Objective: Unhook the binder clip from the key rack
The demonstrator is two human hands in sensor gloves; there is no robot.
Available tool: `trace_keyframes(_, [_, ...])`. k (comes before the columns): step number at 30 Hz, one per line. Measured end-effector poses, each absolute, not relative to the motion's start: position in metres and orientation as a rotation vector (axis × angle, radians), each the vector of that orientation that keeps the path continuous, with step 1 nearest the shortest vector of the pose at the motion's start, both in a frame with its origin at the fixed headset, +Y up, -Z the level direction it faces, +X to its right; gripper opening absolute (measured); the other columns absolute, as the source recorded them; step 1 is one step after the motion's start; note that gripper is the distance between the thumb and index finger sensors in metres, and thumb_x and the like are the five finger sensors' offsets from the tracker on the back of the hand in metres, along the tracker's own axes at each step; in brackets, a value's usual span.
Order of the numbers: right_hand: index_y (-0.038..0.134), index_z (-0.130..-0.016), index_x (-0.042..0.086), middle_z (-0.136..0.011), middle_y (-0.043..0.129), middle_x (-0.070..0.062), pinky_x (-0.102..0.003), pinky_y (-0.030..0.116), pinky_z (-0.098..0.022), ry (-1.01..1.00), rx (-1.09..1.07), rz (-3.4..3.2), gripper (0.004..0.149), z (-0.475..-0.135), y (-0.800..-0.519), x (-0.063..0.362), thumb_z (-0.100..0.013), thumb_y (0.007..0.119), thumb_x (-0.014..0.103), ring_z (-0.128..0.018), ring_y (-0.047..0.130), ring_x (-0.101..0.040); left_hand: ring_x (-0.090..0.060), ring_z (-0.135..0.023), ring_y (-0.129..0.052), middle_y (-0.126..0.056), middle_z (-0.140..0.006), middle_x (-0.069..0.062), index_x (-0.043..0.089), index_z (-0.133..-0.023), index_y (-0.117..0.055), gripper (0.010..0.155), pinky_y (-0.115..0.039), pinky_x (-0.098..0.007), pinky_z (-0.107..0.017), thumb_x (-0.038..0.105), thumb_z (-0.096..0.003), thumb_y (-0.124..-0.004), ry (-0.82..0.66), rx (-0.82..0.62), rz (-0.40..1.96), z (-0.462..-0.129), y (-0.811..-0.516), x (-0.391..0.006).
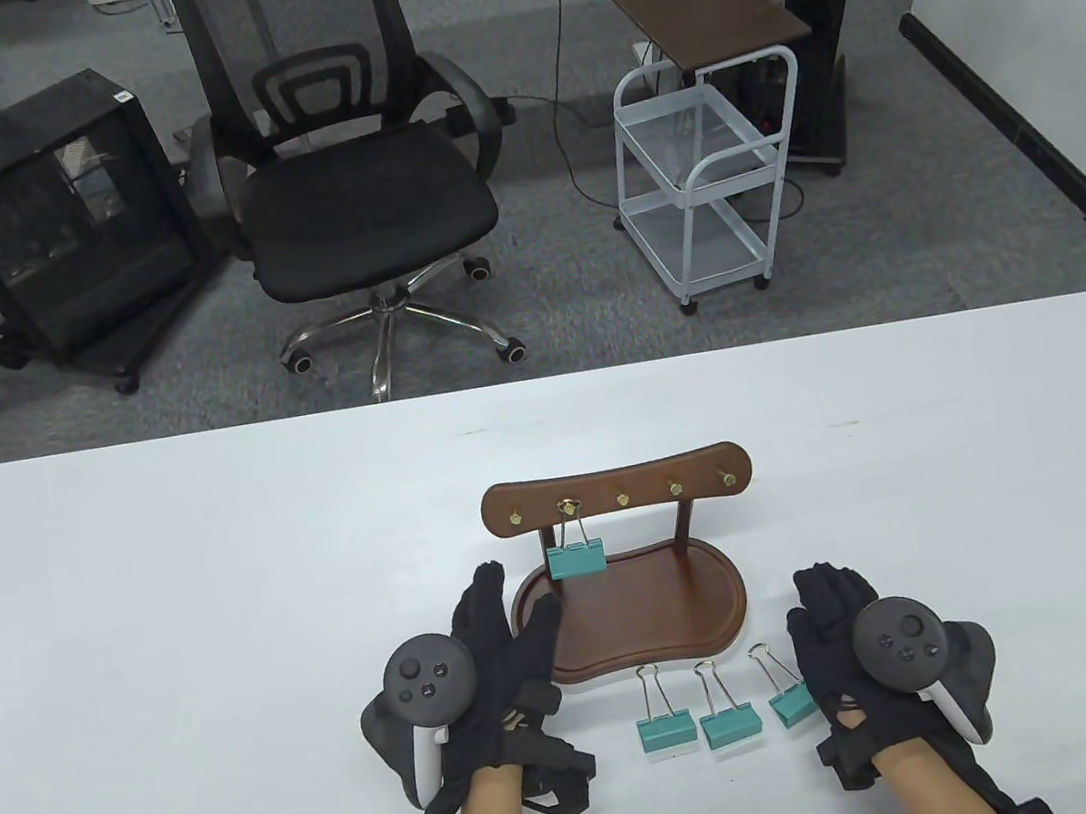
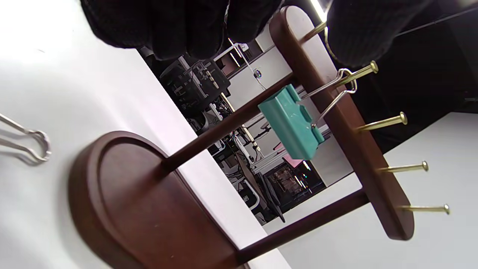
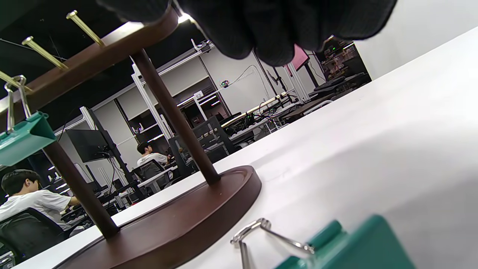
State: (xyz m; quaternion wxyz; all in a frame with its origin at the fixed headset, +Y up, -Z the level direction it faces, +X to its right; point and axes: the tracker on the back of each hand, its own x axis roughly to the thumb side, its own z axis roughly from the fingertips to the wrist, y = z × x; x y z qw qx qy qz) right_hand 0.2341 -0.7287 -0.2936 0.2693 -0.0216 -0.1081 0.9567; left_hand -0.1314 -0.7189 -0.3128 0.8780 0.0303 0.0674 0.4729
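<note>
Fingers [image 1: 490, 601] beside key rack [image 1: 632, 607], below hanging binder clip [image 1: 575, 558].

Glossy dark wooden key rack [image 1: 632, 607], brass pegs [image 2: 382, 121], knit-cloth gloves [image 1: 507, 654].

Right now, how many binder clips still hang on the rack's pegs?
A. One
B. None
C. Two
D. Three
A: a single clip hangs from the second peg from the left on the rack, while three more clips lie on the table in front of its base.
</note>
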Motion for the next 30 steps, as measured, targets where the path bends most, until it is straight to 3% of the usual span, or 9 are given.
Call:
trace_keyframes(22, [0.067, -0.089, 0.017, -0.097, 0.068, -0.015, -0.051, 0.063, -0.061, -0.294, -0.089, 2.550, 0.058, -0.293, -0.728, 0.241, -0.041, 0.064, 0.048, -0.088, 0.061, -0.040, -0.040, -0.111, -0.057, -0.049, -0.124, -0.010, 0.032, -0.119, -0.041, 0.080, -0.064, -0.059, -0.073, 0.063, -0.0538, -0.075, 0.144, -0.105, 1.243, -0.341, -0.745, -0.105])
trace_keyframes(30, [0.067, -0.089, 0.016, -0.097, 0.068, -0.015, -0.051, 0.063, -0.061, -0.289, -0.092, 2.557, 0.058, -0.293, -0.728, 0.242, -0.041, 0.064, 0.048, -0.088, 0.062, -0.041, -0.034, -0.104, -0.069, -0.059, -0.118, -0.006, 0.032, -0.119, -0.039, 0.074, -0.068, -0.055, -0.071, 0.054, -0.0567, -0.073, 0.123, -0.202, 1.443, -0.347, -0.753, -0.102])
